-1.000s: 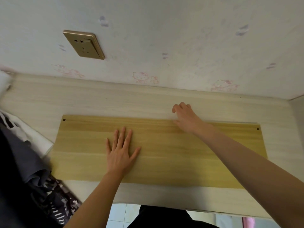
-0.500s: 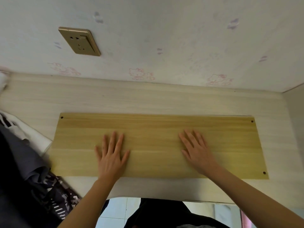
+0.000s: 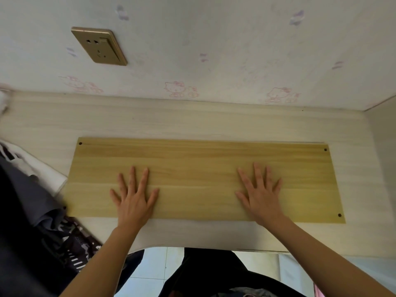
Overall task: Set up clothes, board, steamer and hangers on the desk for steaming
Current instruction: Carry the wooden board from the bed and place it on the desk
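Observation:
A long yellow wooden board [image 3: 199, 166] with small holes at its corners lies flat on the pale desk [image 3: 192, 121]. My left hand [image 3: 134, 199] rests flat on the board's left half, fingers spread. On the right half, my right hand [image 3: 260, 195] lies flat the same way. A heap of clothes [image 3: 32, 200], grey, white and dark patterned, sits at the desk's left edge and touches the board's near-left corner. No steamer or hangers are in view.
A gold wall socket [image 3: 99, 46] is on the wall above the desk's left part. A side panel [image 3: 383, 129] closes the desk on the right. The desk's front edge [image 3: 192, 246] runs just below the board, with tiled floor beneath.
My right hand came back from the board's far edge and now lies flat on its right half. The left hand slid slightly left. The board looks squared to the desk.

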The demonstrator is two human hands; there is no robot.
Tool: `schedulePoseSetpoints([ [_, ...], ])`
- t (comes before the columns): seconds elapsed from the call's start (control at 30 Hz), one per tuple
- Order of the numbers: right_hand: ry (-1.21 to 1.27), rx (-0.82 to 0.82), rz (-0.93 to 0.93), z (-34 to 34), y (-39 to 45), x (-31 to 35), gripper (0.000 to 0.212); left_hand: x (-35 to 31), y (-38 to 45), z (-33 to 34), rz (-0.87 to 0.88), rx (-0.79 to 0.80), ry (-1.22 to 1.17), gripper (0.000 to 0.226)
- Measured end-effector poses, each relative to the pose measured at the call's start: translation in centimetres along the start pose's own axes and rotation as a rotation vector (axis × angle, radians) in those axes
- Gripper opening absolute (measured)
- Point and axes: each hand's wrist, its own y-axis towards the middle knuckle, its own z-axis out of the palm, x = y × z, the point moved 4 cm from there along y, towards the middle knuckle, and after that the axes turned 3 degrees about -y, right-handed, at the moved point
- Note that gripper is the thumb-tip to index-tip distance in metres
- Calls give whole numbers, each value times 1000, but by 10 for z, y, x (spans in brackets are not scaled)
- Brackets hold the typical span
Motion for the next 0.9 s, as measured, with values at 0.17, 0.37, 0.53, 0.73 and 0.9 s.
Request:
schedulePoseSetpoints([
  [0.17,-4,-13,5,0,3,4,67,2,6,-4,8,-4,11,70],
  [0.37,-22,-25,17,0,12,10,67,6,17,-8,10,-20,2,70],
  [0.53,-30,-39,10,0,17,13,68,6,22,-12,12,-14,-16,68],
  [0.73,-21,-25,15,0,17,15,68,2,20,-12,-18,-6,-37,65],
  [0.9,-15,-7,17,-3,16,15,67,-9,5,-6,-85,10,-104,62],
])
